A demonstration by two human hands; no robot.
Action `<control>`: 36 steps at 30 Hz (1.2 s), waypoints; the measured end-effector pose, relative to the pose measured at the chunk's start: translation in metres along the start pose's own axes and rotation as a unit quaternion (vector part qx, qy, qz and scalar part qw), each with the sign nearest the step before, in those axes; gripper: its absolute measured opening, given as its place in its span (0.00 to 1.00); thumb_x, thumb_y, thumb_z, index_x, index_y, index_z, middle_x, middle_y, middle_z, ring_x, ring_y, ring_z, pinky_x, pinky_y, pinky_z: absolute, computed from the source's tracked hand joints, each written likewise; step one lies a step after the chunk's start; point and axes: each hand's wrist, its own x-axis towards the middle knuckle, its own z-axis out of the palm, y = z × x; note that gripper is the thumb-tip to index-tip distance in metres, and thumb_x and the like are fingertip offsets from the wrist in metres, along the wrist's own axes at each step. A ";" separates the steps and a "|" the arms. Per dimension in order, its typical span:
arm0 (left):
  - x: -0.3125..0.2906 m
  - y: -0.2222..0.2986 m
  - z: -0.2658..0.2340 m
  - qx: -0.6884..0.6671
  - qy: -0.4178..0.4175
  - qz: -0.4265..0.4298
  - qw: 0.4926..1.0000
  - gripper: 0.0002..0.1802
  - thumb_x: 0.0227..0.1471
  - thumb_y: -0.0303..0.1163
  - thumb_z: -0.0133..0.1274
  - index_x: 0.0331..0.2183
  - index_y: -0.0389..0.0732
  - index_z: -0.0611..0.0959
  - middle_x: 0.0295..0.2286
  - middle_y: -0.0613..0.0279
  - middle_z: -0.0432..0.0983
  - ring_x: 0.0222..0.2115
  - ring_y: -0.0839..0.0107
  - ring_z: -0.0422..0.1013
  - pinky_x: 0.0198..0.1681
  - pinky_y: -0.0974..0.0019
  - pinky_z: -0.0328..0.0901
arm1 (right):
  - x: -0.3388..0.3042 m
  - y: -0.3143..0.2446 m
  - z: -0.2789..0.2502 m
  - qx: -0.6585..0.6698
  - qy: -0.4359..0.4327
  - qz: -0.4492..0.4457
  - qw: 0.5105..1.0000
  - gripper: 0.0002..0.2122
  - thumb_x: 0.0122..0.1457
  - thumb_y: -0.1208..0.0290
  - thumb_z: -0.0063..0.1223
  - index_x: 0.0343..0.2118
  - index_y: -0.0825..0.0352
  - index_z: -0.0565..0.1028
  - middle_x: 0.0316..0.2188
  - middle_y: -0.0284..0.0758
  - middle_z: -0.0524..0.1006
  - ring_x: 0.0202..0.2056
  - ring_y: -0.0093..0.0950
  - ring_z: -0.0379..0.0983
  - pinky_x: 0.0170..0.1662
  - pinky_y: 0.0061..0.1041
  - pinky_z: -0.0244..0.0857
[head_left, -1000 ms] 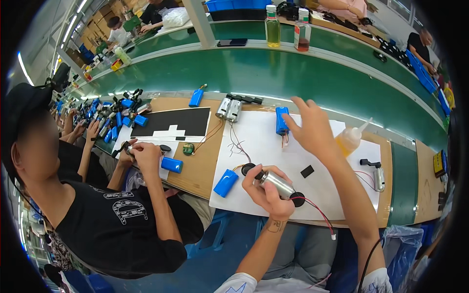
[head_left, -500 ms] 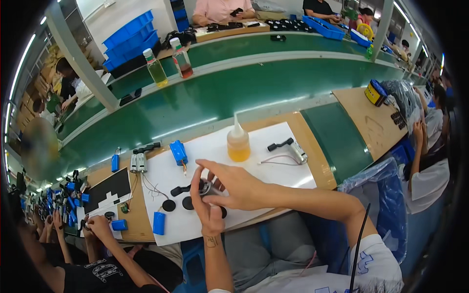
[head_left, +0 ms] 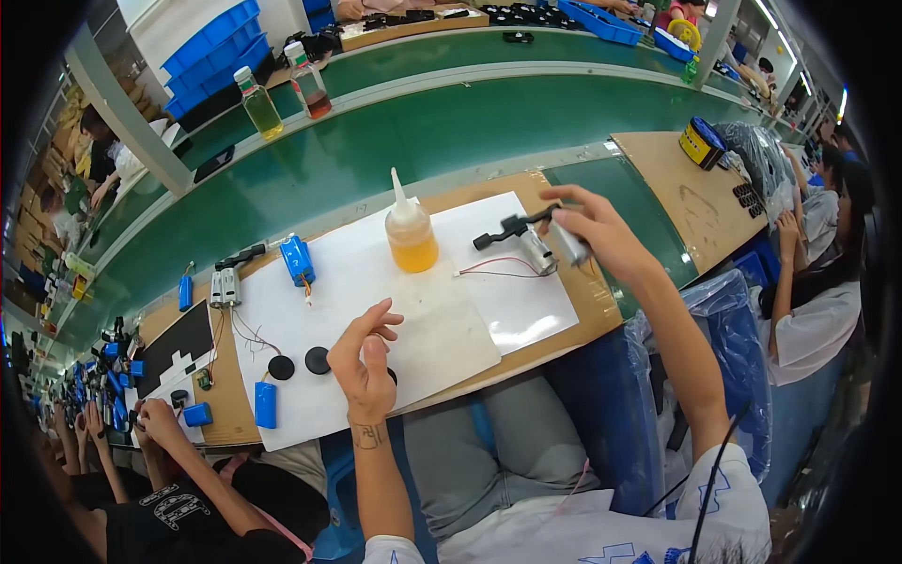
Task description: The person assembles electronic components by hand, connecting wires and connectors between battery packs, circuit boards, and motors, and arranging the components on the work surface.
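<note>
At the right end of the white sheet [head_left: 442, 324], my right hand [head_left: 601, 235] is closed on a small silver motor [head_left: 567, 242] with a black arm. Right beside it lies another silver motor [head_left: 537, 252] with red and white wires. My left hand [head_left: 365, 367] hovers over the sheet's near side, empty, its fingers loosely bent and apart. Two black discs [head_left: 318, 360] [head_left: 281, 368] lie to its left; a third is mostly hidden behind it. A squeeze bottle [head_left: 413, 244] of amber liquid stands upright beyond the hands.
Blue battery packs [head_left: 297, 260] and a pair of wired motors [head_left: 225, 287] lie to the left. Two glass bottles [head_left: 258, 108] stand across the green conveyor [head_left: 489, 122]. A blue lined bin [head_left: 723, 320] is at my right. A co-worker's hands [head_left: 162, 423] work at near left.
My hands have parted. The right one carried the motor from beside my left hand to the sheet's right end; the left one stays empty. The whole view has shifted.
</note>
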 end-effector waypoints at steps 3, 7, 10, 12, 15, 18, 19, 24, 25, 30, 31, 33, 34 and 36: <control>0.000 -0.004 0.002 0.035 -0.016 -0.004 0.999 0.28 0.71 0.45 0.38 0.50 0.30 0.83 0.32 0.53 0.84 0.27 0.75 0.72 0.29 0.72 0.66 | 0.021 0.051 -0.022 -0.009 0.048 -0.014 0.999 0.19 0.68 0.68 0.52 0.59 0.70 0.71 0.42 0.40 0.82 0.46 0.24 0.76 0.51 0.24 0.69; 0.000 -0.002 0.007 0.014 -0.012 -0.027 0.999 0.23 0.68 0.42 0.46 0.47 0.32 0.85 0.29 0.55 0.83 0.25 0.75 0.71 0.31 0.71 0.66 | 0.029 0.068 -0.014 -0.006 0.062 -0.064 0.996 0.19 0.69 0.69 0.52 0.59 0.71 0.72 0.43 0.42 0.82 0.49 0.26 0.75 0.54 0.27 0.66; 0.002 -0.002 0.012 0.016 -0.011 -0.033 0.999 0.23 0.68 0.41 0.46 0.46 0.32 0.85 0.29 0.57 0.83 0.25 0.75 0.71 0.31 0.71 0.66 | 0.028 0.068 -0.014 -0.094 0.086 -0.091 0.988 0.19 0.69 0.68 0.52 0.58 0.72 0.72 0.41 0.41 0.81 0.45 0.25 0.75 0.50 0.27 0.68; 0.006 -0.003 0.015 0.015 -0.008 -0.038 0.999 0.22 0.67 0.41 0.46 0.46 0.32 0.85 0.29 0.57 0.82 0.25 0.75 0.71 0.31 0.71 0.67 | 0.022 0.060 -0.013 -0.138 0.100 -0.081 0.982 0.18 0.68 0.68 0.52 0.57 0.73 0.73 0.41 0.42 0.81 0.43 0.28 0.76 0.48 0.28 0.68; 0.008 -0.005 0.007 0.041 0.001 -0.045 0.998 0.20 0.66 0.38 0.47 0.46 0.32 0.85 0.28 0.58 0.82 0.25 0.74 0.72 0.32 0.70 0.67 | 0.016 0.046 -0.001 -0.241 0.120 -0.086 0.959 0.17 0.67 0.69 0.51 0.54 0.74 0.74 0.40 0.46 0.81 0.40 0.38 0.77 0.46 0.32 0.69; -0.003 -0.013 -0.017 0.093 -0.016 -0.062 0.994 0.14 0.62 0.30 0.52 0.44 0.33 0.86 0.30 0.53 0.83 0.27 0.69 0.77 0.36 0.65 0.71 | 0.020 0.049 0.019 -0.332 0.104 -0.132 0.928 0.15 0.66 0.71 0.49 0.53 0.73 0.75 0.44 0.52 0.79 0.44 0.53 0.75 0.50 0.40 0.68; -0.012 -0.023 -0.009 0.060 0.034 -0.064 0.996 0.11 0.59 0.26 0.55 0.43 0.34 0.86 0.34 0.50 0.84 0.31 0.64 0.80 0.39 0.61 0.73 | 0.022 0.068 0.016 -0.357 0.120 -0.217 0.900 0.16 0.66 0.71 0.49 0.53 0.72 0.75 0.48 0.53 0.79 0.50 0.53 0.74 0.55 0.41 0.66; 0.001 -0.040 0.025 0.066 0.065 0.097 0.991 0.10 0.56 0.23 0.57 0.41 0.34 0.84 0.32 0.51 0.81 0.26 0.64 0.76 0.31 0.61 0.72 | 0.020 0.120 -0.041 -0.278 0.123 -0.135 0.943 0.21 0.73 0.67 0.42 0.63 0.75 0.69 0.57 0.50 0.76 0.59 0.40 0.71 0.65 0.36 0.59; 0.002 -0.025 0.024 0.036 0.030 0.009 0.999 0.06 0.56 0.23 0.56 0.38 0.34 0.84 0.29 0.52 0.80 0.25 0.60 0.75 0.29 0.61 0.70 | 0.020 0.119 -0.041 -0.121 0.066 -0.087 0.987 0.21 0.75 0.67 0.40 0.64 0.75 0.66 0.59 0.52 0.73 0.60 0.41 0.70 0.65 0.36 0.58; -0.003 -0.009 0.016 0.086 0.081 0.082 0.990 0.03 0.55 0.25 0.57 0.33 0.35 0.82 0.24 0.56 0.76 0.22 0.61 0.71 0.27 0.61 0.66 | 0.041 0.171 -0.016 -0.562 0.188 -0.288 0.753 0.24 0.71 0.68 0.44 0.67 0.70 0.65 0.66 0.53 0.64 0.65 0.50 0.61 0.68 0.42 0.55; -0.007 -0.008 0.014 0.095 0.092 0.091 0.987 0.03 0.55 0.25 0.57 0.33 0.35 0.82 0.24 0.56 0.76 0.22 0.61 0.71 0.27 0.61 0.66 | 0.030 0.140 0.006 -0.556 0.188 -0.304 0.751 0.24 0.71 0.68 0.44 0.67 0.70 0.65 0.66 0.53 0.64 0.65 0.50 0.61 0.68 0.42 0.55; -0.010 -0.010 0.011 0.075 0.105 0.085 0.988 0.04 0.54 0.25 0.58 0.33 0.36 0.82 0.24 0.57 0.75 0.21 0.63 0.70 0.27 0.61 0.65 | 0.005 0.088 0.035 -0.637 0.131 -0.205 0.732 0.31 0.63 0.57 0.52 0.66 0.70 0.65 0.61 0.60 0.67 0.58 0.57 0.68 0.58 0.52 0.64; -0.009 -0.006 0.010 0.071 0.110 0.090 0.987 0.03 0.53 0.24 0.58 0.33 0.36 0.82 0.24 0.56 0.75 0.21 0.62 0.70 0.27 0.62 0.64 | 0.006 0.084 0.036 -0.637 0.138 -0.209 0.729 0.31 0.63 0.57 0.52 0.66 0.70 0.65 0.61 0.60 0.67 0.58 0.57 0.68 0.58 0.52 0.64; -0.008 0.003 0.005 0.059 0.122 0.101 0.986 0.03 0.53 0.23 0.58 0.33 0.36 0.82 0.24 0.56 0.75 0.22 0.62 0.70 0.28 0.61 0.64 | 0.008 0.081 0.040 -0.632 0.148 -0.236 0.723 0.29 0.65 0.61 0.50 0.66 0.69 0.65 0.64 0.56 0.65 0.62 0.56 0.63 0.62 0.50 0.60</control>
